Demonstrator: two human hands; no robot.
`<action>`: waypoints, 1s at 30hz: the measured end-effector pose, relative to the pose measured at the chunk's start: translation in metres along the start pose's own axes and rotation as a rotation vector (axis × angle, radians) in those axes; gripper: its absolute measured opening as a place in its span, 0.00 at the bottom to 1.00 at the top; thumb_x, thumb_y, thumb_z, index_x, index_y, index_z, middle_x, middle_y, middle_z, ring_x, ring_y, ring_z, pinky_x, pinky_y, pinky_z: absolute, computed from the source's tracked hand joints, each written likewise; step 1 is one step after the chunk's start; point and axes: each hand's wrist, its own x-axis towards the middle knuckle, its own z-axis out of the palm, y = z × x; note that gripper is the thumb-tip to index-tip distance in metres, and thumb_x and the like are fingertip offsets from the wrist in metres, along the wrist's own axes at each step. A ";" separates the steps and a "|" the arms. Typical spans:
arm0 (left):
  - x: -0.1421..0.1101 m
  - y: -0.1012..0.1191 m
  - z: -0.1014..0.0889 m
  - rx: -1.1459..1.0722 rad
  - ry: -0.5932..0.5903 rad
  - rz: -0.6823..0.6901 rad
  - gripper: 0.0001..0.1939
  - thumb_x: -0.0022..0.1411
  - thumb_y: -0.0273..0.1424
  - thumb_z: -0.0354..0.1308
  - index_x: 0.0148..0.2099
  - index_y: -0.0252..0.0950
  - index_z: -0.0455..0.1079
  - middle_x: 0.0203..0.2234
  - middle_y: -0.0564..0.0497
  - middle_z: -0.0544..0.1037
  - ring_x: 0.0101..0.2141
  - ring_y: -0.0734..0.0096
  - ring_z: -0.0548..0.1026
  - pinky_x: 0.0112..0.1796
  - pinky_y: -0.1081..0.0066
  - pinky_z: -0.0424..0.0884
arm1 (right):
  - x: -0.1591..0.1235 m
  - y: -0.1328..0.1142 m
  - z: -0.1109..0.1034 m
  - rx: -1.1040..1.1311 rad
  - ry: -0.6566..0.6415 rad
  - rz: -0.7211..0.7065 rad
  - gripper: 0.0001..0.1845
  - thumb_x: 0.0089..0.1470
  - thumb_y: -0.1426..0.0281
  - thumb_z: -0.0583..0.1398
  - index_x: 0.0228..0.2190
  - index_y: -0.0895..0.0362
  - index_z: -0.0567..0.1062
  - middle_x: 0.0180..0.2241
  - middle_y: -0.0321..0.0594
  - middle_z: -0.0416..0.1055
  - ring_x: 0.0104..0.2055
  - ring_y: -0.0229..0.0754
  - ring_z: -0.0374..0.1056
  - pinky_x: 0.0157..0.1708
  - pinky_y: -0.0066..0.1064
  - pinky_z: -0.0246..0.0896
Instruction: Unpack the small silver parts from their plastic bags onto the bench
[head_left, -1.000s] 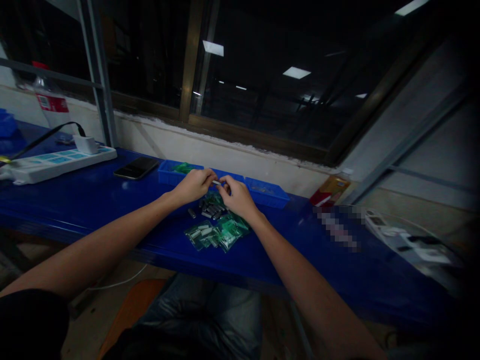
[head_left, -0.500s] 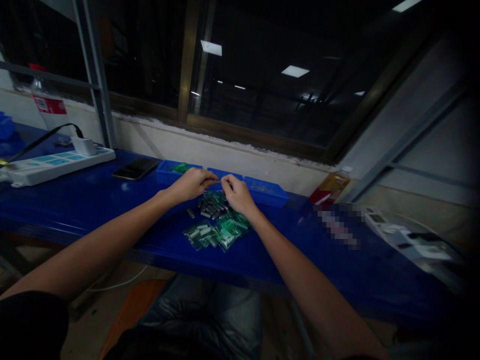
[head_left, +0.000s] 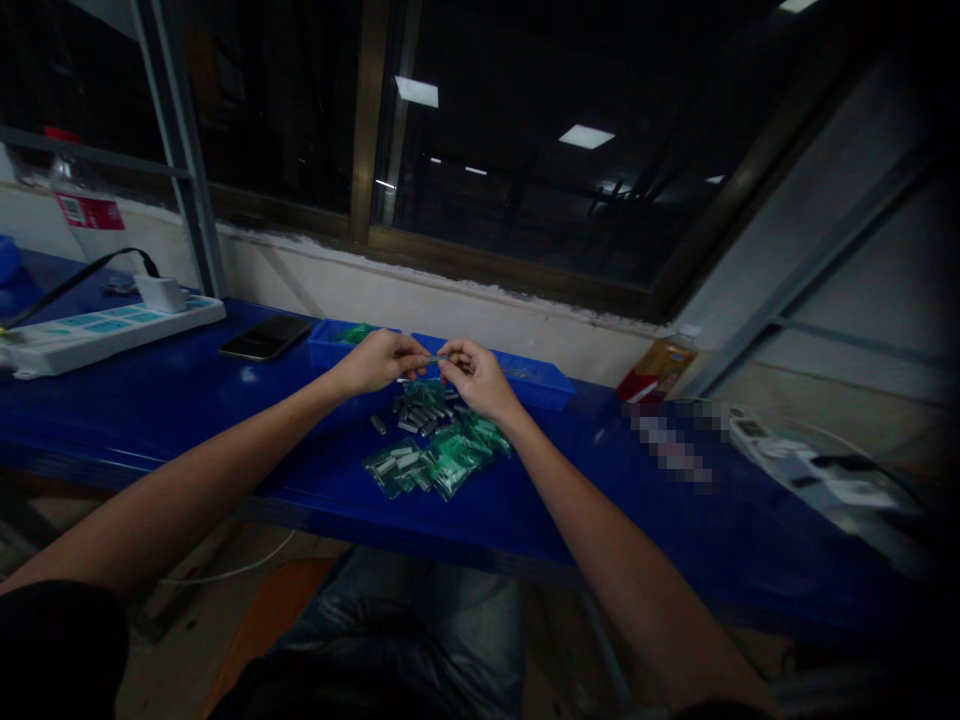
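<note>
In the head view, the step in hand appears to be close fingertip work on one small piece (head_left: 436,358), raised above the worktop (head_left: 225,410) between the two hands. The left hand (head_left: 375,362) has its fingers closed in a pinch at one end of it; the right hand (head_left: 484,385) meets it from the other side, thumb and fingers also drawn together on it. The piece is too small and dim to tell what it is, or whether it is one part or two

Just below the hands lies a heap of small metallic pieces (head_left: 424,415), with a single loose piece (head_left: 378,424) beside it. Nearer the person are green packets (head_left: 457,460) and, next to them, clear packets with pale pieces (head_left: 394,468) inside. Behind the hands stand a left blue tray (head_left: 327,350), with green material (head_left: 356,333) in it, and a right blue tray (head_left: 544,385); a phone (head_left: 265,338) lies to the left

As a judgement, any move from here calls for a light, steady pinch from both sides, the ends kept in line, and one hand keeping its hold whenever the other lets go
</note>
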 end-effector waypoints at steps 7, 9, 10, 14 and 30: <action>-0.002 0.000 -0.003 0.089 -0.031 0.039 0.12 0.58 0.32 0.50 0.34 0.29 0.72 0.25 0.47 0.77 0.24 0.75 0.73 0.27 0.76 0.67 | 0.000 -0.001 -0.002 -0.032 -0.031 0.075 0.12 0.50 0.61 0.55 0.30 0.59 0.68 0.19 0.32 0.64 0.22 0.33 0.60 0.24 0.25 0.53; -0.002 0.003 -0.003 0.145 -0.037 0.049 0.12 0.58 0.31 0.50 0.33 0.30 0.72 0.23 0.48 0.77 0.24 0.75 0.73 0.27 0.76 0.67 | -0.001 -0.001 -0.002 -0.077 -0.036 0.088 0.16 0.52 0.58 0.53 0.27 0.58 0.68 0.18 0.32 0.63 0.20 0.32 0.57 0.22 0.25 0.51; -0.003 0.004 -0.003 0.180 -0.037 0.055 0.12 0.58 0.32 0.50 0.33 0.30 0.73 0.23 0.48 0.77 0.24 0.75 0.73 0.27 0.76 0.66 | -0.001 -0.001 -0.001 -0.101 -0.038 0.091 0.18 0.53 0.57 0.52 0.25 0.58 0.68 0.17 0.32 0.62 0.19 0.32 0.56 0.22 0.25 0.50; -0.006 0.009 -0.002 0.324 -0.023 0.097 0.13 0.58 0.32 0.50 0.37 0.31 0.73 0.24 0.48 0.77 0.26 0.72 0.74 0.29 0.75 0.66 | -0.001 0.003 0.002 -0.161 -0.040 0.129 0.23 0.54 0.53 0.49 0.20 0.58 0.66 0.15 0.32 0.61 0.18 0.32 0.56 0.20 0.25 0.48; -0.004 0.007 -0.004 0.221 -0.041 0.061 0.12 0.59 0.32 0.49 0.32 0.31 0.72 0.22 0.49 0.77 0.23 0.75 0.73 0.26 0.76 0.65 | 0.000 -0.001 -0.004 -0.058 -0.053 0.082 0.10 0.51 0.63 0.55 0.29 0.58 0.69 0.19 0.32 0.65 0.23 0.33 0.61 0.26 0.26 0.55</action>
